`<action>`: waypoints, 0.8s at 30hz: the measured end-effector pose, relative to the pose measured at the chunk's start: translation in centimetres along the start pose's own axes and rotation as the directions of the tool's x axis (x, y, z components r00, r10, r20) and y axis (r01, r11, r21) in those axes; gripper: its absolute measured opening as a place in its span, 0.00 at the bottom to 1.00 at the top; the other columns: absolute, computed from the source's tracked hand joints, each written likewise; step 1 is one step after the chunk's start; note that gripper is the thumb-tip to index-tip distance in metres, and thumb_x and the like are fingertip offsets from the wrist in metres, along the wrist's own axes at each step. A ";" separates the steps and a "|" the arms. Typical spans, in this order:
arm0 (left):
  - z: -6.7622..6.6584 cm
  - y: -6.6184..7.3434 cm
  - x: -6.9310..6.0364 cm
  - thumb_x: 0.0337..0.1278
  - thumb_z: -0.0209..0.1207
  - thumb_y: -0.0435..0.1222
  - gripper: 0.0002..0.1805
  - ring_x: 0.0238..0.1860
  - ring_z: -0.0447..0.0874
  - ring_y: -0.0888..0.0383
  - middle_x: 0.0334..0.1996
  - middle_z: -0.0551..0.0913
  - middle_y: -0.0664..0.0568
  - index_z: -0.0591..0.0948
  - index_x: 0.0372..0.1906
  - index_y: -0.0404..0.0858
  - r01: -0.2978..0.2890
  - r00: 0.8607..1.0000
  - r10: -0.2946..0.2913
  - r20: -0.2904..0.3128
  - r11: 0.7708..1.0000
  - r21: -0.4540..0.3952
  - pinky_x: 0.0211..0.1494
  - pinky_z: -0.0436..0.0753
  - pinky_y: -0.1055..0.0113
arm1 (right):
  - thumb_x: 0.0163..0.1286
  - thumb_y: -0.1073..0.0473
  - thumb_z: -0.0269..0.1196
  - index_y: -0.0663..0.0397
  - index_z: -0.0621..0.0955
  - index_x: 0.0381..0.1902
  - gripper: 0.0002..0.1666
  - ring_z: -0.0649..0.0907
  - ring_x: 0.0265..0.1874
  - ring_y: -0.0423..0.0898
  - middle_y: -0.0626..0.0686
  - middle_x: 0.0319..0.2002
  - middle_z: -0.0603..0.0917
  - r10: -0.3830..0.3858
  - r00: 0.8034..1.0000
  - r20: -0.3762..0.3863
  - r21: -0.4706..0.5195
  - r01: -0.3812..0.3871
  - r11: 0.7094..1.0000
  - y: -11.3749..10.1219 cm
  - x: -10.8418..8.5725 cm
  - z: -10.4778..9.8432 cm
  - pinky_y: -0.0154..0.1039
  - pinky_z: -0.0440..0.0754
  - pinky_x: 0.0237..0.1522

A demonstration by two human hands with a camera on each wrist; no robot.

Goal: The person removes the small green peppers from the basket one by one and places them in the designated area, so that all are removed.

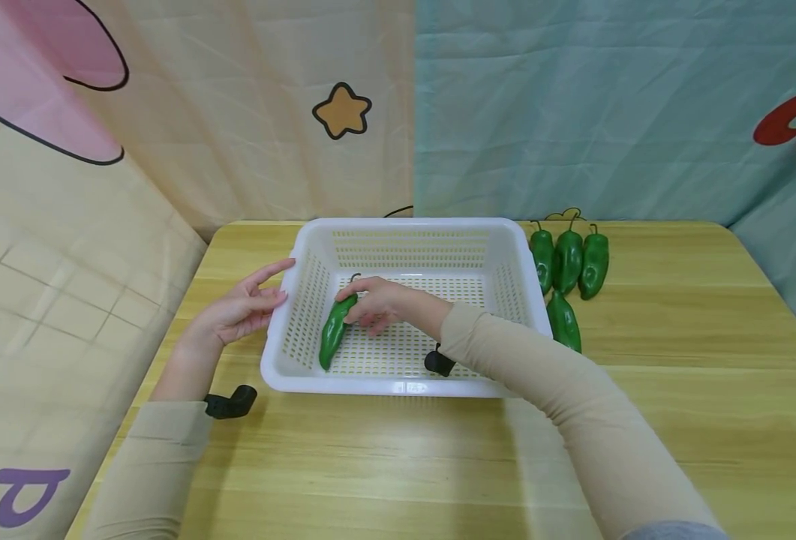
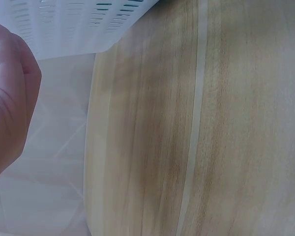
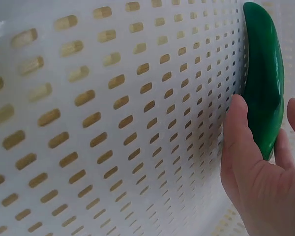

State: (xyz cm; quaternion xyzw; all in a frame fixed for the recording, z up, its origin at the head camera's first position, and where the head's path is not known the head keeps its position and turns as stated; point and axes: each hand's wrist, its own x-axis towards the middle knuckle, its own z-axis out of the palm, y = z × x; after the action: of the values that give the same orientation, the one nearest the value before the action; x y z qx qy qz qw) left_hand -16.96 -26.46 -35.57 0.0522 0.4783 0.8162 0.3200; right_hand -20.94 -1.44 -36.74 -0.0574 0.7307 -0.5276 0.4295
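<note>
In the head view, a white perforated plastic basket stands on the table. One long green pepper lies inside on its left, stem to the back. My right hand reaches in and holds it near the stem end. From the right wrist view, fingers and thumb of the right hand lie on either side of the green pepper. My left hand touches the basket's left rim with extended fingertips. Only part of the left hand shows beside the basket wall in the left wrist view.
Several green peppers lie on the wooden table just right of the basket, close to its wall. Patterned curtains hang behind and at the sides. A black wrist device sits by each forearm.
</note>
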 end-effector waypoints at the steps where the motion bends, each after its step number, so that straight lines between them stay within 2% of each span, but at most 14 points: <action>1: 0.0 0.0 0.0 0.65 0.47 0.22 0.27 0.45 0.81 0.50 0.44 0.79 0.42 0.60 0.64 0.47 0.000 1.000 0.000 0.001 1.000 0.000 0.44 0.83 0.59 | 0.58 0.73 0.62 0.50 0.75 0.57 0.29 0.71 0.22 0.43 0.52 0.35 0.72 -0.004 1.000 -0.003 0.001 0.004 1.000 0.0 0.1 0.1 0.36 0.79 0.25; 5: 0.1 0.0 0.0 0.65 0.46 0.22 0.27 0.45 0.82 0.50 0.44 0.79 0.42 0.62 0.63 0.48 -0.001 1.000 0.001 0.004 1.000 0.007 0.44 0.83 0.59 | 0.57 0.74 0.63 0.51 0.76 0.55 0.27 0.70 0.20 0.42 0.51 0.34 0.72 -0.018 1.000 -0.021 0.007 0.018 1.000 0.0 0.4 0.4 0.35 0.77 0.22; 9: 0.1 0.1 0.0 0.65 0.45 0.23 0.26 0.45 0.82 0.50 0.44 0.80 0.43 0.63 0.63 0.48 -0.004 1.000 0.004 0.002 1.000 0.028 0.44 0.83 0.58 | 0.55 0.73 0.65 0.52 0.78 0.52 0.26 0.69 0.18 0.42 0.51 0.30 0.72 -0.033 0.999 -0.028 0.006 0.033 0.999 0.0 0.8 0.7 0.35 0.75 0.21; 13: 0.1 0.1 0.0 0.65 0.46 0.23 0.26 0.46 0.82 0.49 0.45 0.80 0.43 0.62 0.63 0.49 -0.002 1.000 0.002 -0.004 0.999 0.039 0.44 0.83 0.58 | 0.53 0.73 0.67 0.53 0.78 0.51 0.27 0.72 0.20 0.41 0.50 0.26 0.74 -0.050 0.998 -0.029 -0.028 0.049 0.998 0.0 0.9 1.0 0.35 0.76 0.21; 17: 0.0 0.1 -0.1 0.65 0.46 0.23 0.27 0.46 0.81 0.49 0.45 0.80 0.43 0.61 0.63 0.49 0.004 1.000 -0.004 -0.005 0.999 0.033 0.44 0.83 0.58 | 0.51 0.74 0.68 0.54 0.79 0.51 0.28 0.76 0.23 0.42 0.51 0.29 0.77 -0.070 0.997 -0.033 -0.050 0.069 0.996 0.0 0.9 1.3 0.36 0.78 0.21; 24: 0.2 0.1 -0.1 0.65 0.46 0.24 0.26 0.46 0.82 0.49 0.44 0.80 0.43 0.62 0.64 0.49 0.006 1.000 -0.005 -0.020 0.999 0.035 0.44 0.83 0.58 | 0.48 0.78 0.68 0.55 0.79 0.49 0.29 0.78 0.23 0.43 0.53 0.32 0.78 -0.112 0.993 -0.044 -0.020 0.112 0.994 0.0 1.0 1.7 0.37 0.77 0.20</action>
State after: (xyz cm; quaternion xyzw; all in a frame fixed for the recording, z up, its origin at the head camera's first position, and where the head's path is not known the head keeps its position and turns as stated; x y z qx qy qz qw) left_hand -16.85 -26.44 -35.38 0.0482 0.4959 0.8072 0.3166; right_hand -20.37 -3.16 -37.44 -0.0902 0.7403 -0.5456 0.3822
